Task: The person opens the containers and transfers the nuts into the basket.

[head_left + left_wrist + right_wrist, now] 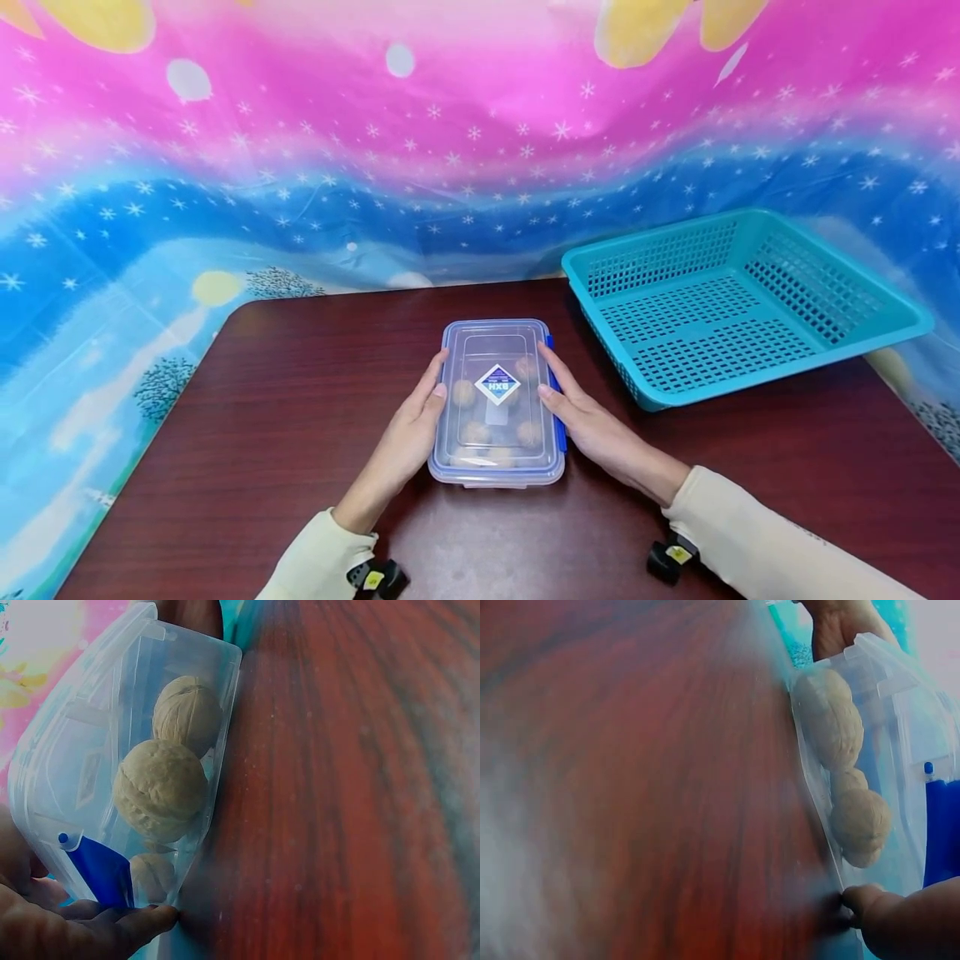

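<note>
A clear plastic food container with a lidded top, blue side clips and a diamond-shaped label sits at the middle of the table. Several walnuts show through its wall. My left hand grips its left side, thumb at the lid's edge and fingers along the wall. From the opposite side my right hand holds it the same way, with the thumb on the lid's rim beside a blue clip. In the right wrist view, fingertips reach down to the container's bottom edge, close to the tabletop.
A teal plastic basket with perforated walls stands at the right of the dark wooden table, its right end reaching past the table edge. A pink and blue patterned cloth hangs behind the table.
</note>
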A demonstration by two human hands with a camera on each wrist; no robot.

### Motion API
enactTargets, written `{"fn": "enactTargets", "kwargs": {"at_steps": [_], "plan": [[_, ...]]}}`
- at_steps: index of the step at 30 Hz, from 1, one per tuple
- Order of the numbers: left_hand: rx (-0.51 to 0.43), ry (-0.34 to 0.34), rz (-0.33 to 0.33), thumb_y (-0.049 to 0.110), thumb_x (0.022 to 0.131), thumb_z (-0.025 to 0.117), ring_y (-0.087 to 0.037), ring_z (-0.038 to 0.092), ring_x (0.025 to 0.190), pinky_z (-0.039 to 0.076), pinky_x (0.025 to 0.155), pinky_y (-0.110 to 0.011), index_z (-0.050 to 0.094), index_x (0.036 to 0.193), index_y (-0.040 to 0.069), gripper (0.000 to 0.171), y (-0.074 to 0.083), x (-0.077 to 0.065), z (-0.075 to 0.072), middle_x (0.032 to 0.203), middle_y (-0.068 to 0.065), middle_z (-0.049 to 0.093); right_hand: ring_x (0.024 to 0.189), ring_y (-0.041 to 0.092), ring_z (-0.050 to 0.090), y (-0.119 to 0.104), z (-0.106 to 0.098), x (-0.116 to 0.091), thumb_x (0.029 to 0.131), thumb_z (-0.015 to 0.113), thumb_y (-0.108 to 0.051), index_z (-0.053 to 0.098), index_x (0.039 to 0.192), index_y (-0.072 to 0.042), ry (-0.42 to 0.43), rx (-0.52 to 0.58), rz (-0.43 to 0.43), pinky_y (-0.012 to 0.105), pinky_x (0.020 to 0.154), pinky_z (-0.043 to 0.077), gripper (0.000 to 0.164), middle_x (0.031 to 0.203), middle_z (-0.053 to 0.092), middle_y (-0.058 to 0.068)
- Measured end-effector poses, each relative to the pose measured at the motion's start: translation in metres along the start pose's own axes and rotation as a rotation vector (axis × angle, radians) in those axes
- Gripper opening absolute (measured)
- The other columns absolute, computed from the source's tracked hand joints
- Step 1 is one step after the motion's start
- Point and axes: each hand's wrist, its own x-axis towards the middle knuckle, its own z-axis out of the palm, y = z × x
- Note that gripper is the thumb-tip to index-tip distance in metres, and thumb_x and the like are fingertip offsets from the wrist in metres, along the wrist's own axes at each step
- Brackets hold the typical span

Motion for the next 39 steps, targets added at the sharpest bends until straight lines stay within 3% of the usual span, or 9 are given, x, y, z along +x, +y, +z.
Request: {"fn": "enactTargets", "kwargs": {"at_steps": [10,17,32,39], "plan": [[0.019,0.013,-0.001,0.030,0.115,0.036,-0.029,0.031,0.157,0.024,0.126,-0.061,0.028,0.165,0.040,0.052,-0.0001,-0.0006,0.0008,0.172,0.002,0.030,0.164,0.031,-0.002,0.0061,-0.0080,-0.0022,0.112,0.037,-0.051,0.003,0.164,-0.054,-0.010,-0.055,0.010,0.066,0.128,0.003,0.062,0.178,-0.002,-0.006],[0.025,0.015,-0.009,0.030,0.115,0.035,-0.029,0.030,0.158,0.024,0.127,-0.060,0.025,0.166,0.040,0.053,0.0015,-0.0024,-0.0001,0.173,0.004,0.028,0.164,0.031,-0.001,0.0060,-0.0080,-0.0003,0.111,0.039,-0.052,0.005,0.164,-0.054,-0.022,-0.035,0.000,0.065,0.128,0.005,0.063,0.178,-0.001,-0.005],[0.042,0.011,0.014,0.030,0.115,0.035,-0.026,0.028,0.159,0.022,0.128,-0.058,0.025,0.166,0.039,0.053,0.0017,-0.0012,0.0015,0.173,0.007,0.027,0.162,0.036,0.016,0.0045,-0.0075,-0.0052,0.108,0.045,-0.056,0.015,0.164,-0.052,0.107,-0.165,0.019,0.067,0.126,0.017,0.063,0.177,0.015,0.001],[0.045,0.013,0.036,0.030,0.115,0.035,-0.029,0.029,0.158,0.023,0.127,-0.060,0.026,0.167,0.036,0.053,-0.0006,-0.0012,0.0012,0.173,0.003,0.028,0.160,0.038,0.024,-0.0011,-0.0067,-0.0085,0.108,0.048,-0.054,0.018,0.168,-0.039,0.166,-0.249,-0.005,0.066,0.125,0.022,0.068,0.175,0.023,0.007]]}}
